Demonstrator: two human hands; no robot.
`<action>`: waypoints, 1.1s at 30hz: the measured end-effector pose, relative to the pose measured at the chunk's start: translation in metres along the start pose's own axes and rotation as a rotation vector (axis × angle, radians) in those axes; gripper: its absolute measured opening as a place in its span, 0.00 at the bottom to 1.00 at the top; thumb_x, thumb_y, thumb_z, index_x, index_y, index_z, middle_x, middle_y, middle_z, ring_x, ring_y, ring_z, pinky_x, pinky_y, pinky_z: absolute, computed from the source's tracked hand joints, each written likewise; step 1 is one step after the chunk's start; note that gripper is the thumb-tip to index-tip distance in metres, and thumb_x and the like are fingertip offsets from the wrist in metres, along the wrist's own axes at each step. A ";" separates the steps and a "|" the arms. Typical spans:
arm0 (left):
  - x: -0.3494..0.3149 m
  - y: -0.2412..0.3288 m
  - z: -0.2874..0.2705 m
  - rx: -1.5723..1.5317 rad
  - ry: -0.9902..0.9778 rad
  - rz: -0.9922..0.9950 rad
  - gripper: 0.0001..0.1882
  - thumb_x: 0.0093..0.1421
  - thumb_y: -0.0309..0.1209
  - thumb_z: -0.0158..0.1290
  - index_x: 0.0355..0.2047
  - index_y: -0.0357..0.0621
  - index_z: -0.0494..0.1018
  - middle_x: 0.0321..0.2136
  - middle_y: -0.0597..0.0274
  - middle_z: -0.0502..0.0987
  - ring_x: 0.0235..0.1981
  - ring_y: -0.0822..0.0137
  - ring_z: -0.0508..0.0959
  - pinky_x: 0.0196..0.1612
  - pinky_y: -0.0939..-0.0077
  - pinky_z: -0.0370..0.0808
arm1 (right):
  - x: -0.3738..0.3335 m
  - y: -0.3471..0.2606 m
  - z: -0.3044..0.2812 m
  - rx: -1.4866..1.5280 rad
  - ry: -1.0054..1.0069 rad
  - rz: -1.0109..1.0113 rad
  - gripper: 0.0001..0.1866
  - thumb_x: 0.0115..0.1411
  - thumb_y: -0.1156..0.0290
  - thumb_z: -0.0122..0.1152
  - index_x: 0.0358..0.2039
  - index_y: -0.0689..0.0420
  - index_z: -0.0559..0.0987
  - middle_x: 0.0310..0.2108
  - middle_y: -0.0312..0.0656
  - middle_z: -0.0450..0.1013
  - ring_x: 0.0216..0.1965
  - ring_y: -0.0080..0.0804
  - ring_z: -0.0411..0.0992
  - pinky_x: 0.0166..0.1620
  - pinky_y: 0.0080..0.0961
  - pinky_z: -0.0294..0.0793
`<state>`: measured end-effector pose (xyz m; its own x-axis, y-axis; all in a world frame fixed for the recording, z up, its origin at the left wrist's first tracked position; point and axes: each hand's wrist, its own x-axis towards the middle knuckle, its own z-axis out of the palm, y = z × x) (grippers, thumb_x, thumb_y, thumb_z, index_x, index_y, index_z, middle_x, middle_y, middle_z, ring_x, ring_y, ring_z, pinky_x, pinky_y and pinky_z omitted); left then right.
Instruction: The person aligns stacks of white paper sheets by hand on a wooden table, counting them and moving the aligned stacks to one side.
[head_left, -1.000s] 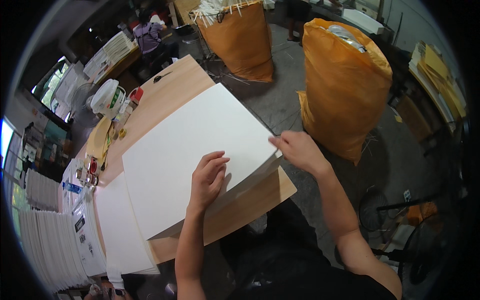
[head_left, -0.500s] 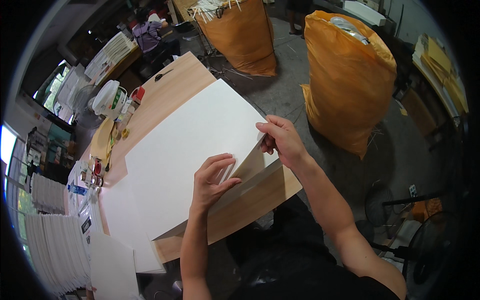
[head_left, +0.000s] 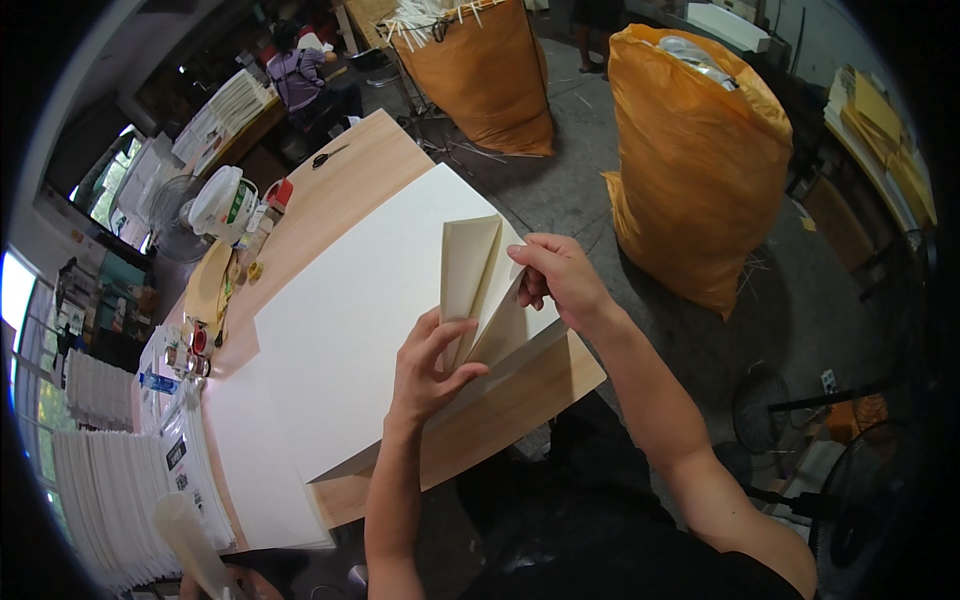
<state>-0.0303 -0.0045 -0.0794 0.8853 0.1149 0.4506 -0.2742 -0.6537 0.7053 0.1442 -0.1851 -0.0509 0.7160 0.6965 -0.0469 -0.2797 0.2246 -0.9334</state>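
Note:
A large white sheet lies across the wooden table in front of me. Above its near right part rises a cream folded paper piece, creased lengthwise and fanned into a narrow V. My left hand is closed round the lower end of this piece, thumb on the near side. My right hand pinches its right flap near the sheet's right corner, with the other fingers curled under. Whether the folded piece joins the large sheet is hidden by my hands.
Scissors, a white bucket and tape rolls lie along the table's left side. Stacked sheets stand at lower left, beside another person's arm and a blurred pale sheet. Orange sacks stand on the floor beyond.
The cream folded piece now stands up between my hands, where only thin white edges showed. My left hand has closed on it. At lower left, a pale sheet has moved and blurred.

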 end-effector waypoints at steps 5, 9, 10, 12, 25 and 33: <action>-0.001 -0.001 -0.002 -0.041 0.010 -0.031 0.28 0.48 0.31 0.76 0.49 0.41 0.79 0.48 0.53 0.79 0.51 0.56 0.80 0.55 0.65 0.76 | -0.001 0.000 -0.001 0.031 -0.016 -0.005 0.17 0.70 0.62 0.60 0.24 0.54 0.74 0.17 0.33 0.71 0.18 0.21 0.73 0.20 0.18 0.66; -0.002 -0.004 -0.004 -0.074 0.027 -0.058 0.21 0.57 0.26 0.68 0.51 0.41 0.79 0.55 0.51 0.78 0.56 0.54 0.79 0.58 0.64 0.76 | -0.006 -0.005 0.001 -0.031 -0.003 -0.032 0.17 0.69 0.60 0.61 0.25 0.55 0.75 0.18 0.33 0.71 0.18 0.21 0.72 0.20 0.18 0.67; -0.003 -0.006 -0.001 -0.067 0.074 -0.069 0.20 0.59 0.24 0.66 0.52 0.41 0.79 0.56 0.50 0.77 0.57 0.54 0.79 0.58 0.64 0.76 | -0.008 -0.007 0.005 -0.052 0.009 -0.036 0.17 0.68 0.59 0.62 0.25 0.55 0.75 0.18 0.33 0.72 0.18 0.21 0.72 0.21 0.18 0.67; -0.003 -0.005 0.002 -0.053 0.128 -0.076 0.19 0.61 0.21 0.62 0.53 0.42 0.79 0.58 0.49 0.76 0.59 0.53 0.78 0.60 0.65 0.76 | -0.006 0.005 0.008 -0.495 0.145 -0.223 0.18 0.68 0.58 0.63 0.25 0.55 0.75 0.18 0.34 0.72 0.18 0.21 0.71 0.21 0.17 0.67; -0.001 -0.002 0.000 0.003 0.041 0.029 0.23 0.59 0.22 0.65 0.55 0.46 0.78 0.58 0.49 0.77 0.58 0.52 0.79 0.58 0.63 0.78 | -0.005 0.001 0.000 -0.078 0.034 -0.080 0.19 0.70 0.63 0.60 0.22 0.53 0.71 0.16 0.33 0.68 0.17 0.23 0.72 0.20 0.19 0.64; 0.000 -0.004 0.005 0.009 0.022 0.032 0.24 0.58 0.16 0.62 0.55 0.47 0.79 0.60 0.47 0.75 0.56 0.52 0.80 0.56 0.63 0.80 | 0.000 0.006 0.000 0.059 0.004 -0.081 0.19 0.70 0.64 0.60 0.21 0.53 0.71 0.16 0.34 0.69 0.18 0.24 0.73 0.20 0.20 0.66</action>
<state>-0.0271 -0.0061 -0.0850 0.8677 0.1098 0.4849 -0.2991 -0.6639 0.6854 0.1422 -0.1839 -0.0561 0.7400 0.6720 0.0265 -0.2578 0.3198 -0.9117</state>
